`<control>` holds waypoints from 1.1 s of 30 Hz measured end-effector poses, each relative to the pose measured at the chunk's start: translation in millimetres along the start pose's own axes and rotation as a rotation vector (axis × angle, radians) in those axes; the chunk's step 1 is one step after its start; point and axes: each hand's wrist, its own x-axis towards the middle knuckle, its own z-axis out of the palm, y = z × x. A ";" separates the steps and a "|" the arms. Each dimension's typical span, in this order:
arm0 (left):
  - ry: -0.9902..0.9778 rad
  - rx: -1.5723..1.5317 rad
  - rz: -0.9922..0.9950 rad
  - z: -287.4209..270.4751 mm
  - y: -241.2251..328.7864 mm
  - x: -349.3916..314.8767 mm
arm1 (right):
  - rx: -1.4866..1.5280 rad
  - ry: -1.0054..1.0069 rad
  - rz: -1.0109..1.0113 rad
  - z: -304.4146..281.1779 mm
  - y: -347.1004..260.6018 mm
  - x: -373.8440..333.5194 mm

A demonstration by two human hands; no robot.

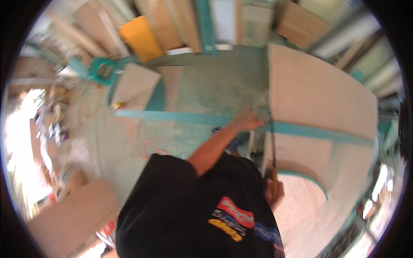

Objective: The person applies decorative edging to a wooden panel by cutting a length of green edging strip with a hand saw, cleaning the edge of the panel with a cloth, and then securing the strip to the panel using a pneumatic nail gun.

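A long narrow teal board [180, 117] runs across the view, its right part lying over a pale panel. My left hand [249, 120] grips it near the middle; the fingers are somewhat blurred. In my right hand [274, 192], low at the right of my body, is the brown handle of a handsaw [273, 150]. The saw appears edge-on as a thin dark line. Its far end reaches the teal board just right of my left hand. Motion blur hides whether its teeth are in the wood.
A large pale panel [318, 90] with a curved edge spans the right side, with a round cutout nearer me. A teal stool [103, 71] and a pale board [137, 86] stand at the far left. Several planks and an orange panel [142, 38] lean along the back. An orange cord [150, 144] lies on the floor.
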 end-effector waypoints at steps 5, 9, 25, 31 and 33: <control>0.004 0.301 -0.160 -19.8 10.3 -16.5 | 0.031 -0.043 0.071 -5.8 -38.4 7.4; -0.071 0.355 -0.228 -18.5 19.4 -12.2 | 0.041 -0.045 0.098 -10.8 -48.6 13.9; -0.097 0.445 -0.225 -46.5 21.6 -7.4 | 0.101 -0.008 0.058 6.3 -78.1 26.4; -0.048 0.424 -0.167 -43.3 21.4 -7.4 | 0.074 0.011 -0.004 26.8 -70.2 55.5; -0.004 0.409 -0.150 -41.3 19.3 -7.5 | 0.062 0.003 -0.033 32.7 -63.9 62.3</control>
